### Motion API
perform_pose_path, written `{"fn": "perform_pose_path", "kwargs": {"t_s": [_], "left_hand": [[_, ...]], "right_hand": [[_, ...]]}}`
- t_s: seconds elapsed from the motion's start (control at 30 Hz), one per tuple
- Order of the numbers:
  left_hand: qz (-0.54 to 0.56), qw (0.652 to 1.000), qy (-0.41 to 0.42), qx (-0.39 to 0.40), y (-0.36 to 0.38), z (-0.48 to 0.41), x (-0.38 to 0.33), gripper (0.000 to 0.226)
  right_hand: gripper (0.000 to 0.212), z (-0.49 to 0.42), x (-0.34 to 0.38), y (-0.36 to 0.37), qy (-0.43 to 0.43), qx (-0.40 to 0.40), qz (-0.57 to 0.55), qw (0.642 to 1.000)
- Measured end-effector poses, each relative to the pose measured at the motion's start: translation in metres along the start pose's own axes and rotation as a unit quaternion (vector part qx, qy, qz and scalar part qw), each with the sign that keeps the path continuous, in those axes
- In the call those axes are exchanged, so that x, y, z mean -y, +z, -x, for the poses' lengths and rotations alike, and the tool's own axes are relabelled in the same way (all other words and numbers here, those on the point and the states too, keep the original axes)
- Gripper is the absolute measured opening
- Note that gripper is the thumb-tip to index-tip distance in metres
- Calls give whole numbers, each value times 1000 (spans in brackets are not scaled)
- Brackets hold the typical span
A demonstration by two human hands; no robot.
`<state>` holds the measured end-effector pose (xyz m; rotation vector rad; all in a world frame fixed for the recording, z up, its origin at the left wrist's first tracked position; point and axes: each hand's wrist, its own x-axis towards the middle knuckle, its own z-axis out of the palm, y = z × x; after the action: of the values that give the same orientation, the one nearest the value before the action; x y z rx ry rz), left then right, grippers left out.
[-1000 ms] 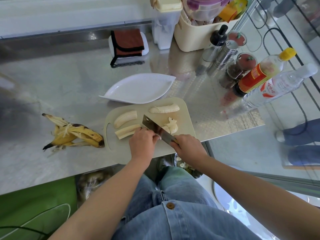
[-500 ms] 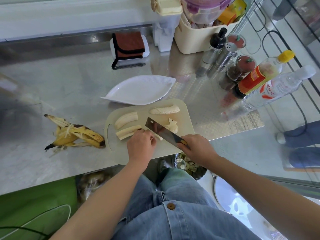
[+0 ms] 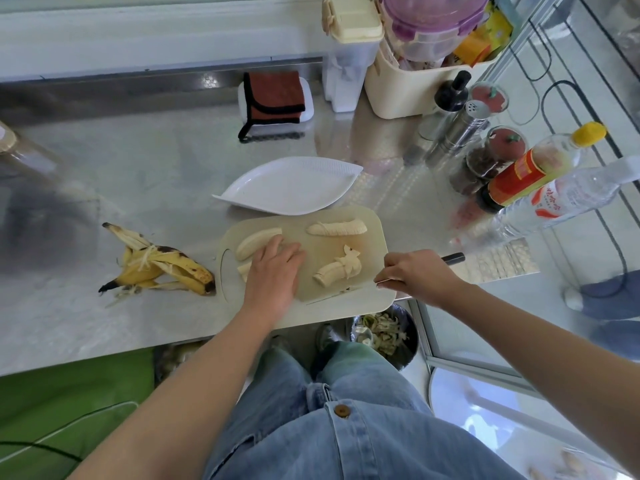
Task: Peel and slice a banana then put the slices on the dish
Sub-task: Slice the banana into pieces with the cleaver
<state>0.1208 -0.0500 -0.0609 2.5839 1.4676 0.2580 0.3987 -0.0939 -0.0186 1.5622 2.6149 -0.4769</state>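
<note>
"Beige cutting board: where's the banana?"

"Two banana halves lie under the left hand, its fingers flat on them. A cut piece sits between the hands."

"And the right hand?"

"Curled round the knife at the board's right edge. The white dish lies just beyond the board."
</note>
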Motion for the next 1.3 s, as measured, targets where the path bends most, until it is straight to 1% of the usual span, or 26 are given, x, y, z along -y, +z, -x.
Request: {"fn": "perform_pose_path", "kwargs": {"t_s": [0.13, 0.23, 0.3, 0.47, 0.57, 0.67, 0.8, 0.93, 1.03, 1.2, 1.3], "left_hand": [[-2, 1000, 13, 7, -5, -10, 1, 30], [12, 1000, 1, 17, -7, -14, 2, 29], [27, 999, -11, 25, -7, -15, 4, 28], [40, 999, -14, 30, -10, -17, 6, 27], [32, 999, -1, 31, -13, -21, 9, 29], [4, 999, 28, 25, -14, -21, 11, 25], [-19, 1000, -3, 10, -11, -17, 14, 20], [-33, 999, 14, 27, -10, -16, 19, 18], [-31, 999, 15, 38, -12, -17, 21, 17], [-27, 999, 8, 41, -11, -18, 20, 30], [-8, 998, -26, 55, -12, -21, 19, 41]], "right_hand": [[14, -6, -4, 4, 35, 5, 6, 999], [22, -11, -7, 6, 67, 6, 6, 998], [25, -14, -9, 6, 71, 9, 6, 997], [21, -18, -14, 5, 85, -14, 14, 996], [20, -22, -16, 2, 99, -30, 18, 995], [22, -24, -17, -1, 96, -33, 25, 995], [26, -25, -18, 0, 86, -28, 19, 996], [28, -28, -15, 1, 53, -7, 21, 998], [28, -33, -10, 0, 67, -16, 22, 997], [33, -36, -11, 2, 112, -8, 31, 993], [33, -34, -12, 1, 134, -6, 35, 990]]}}
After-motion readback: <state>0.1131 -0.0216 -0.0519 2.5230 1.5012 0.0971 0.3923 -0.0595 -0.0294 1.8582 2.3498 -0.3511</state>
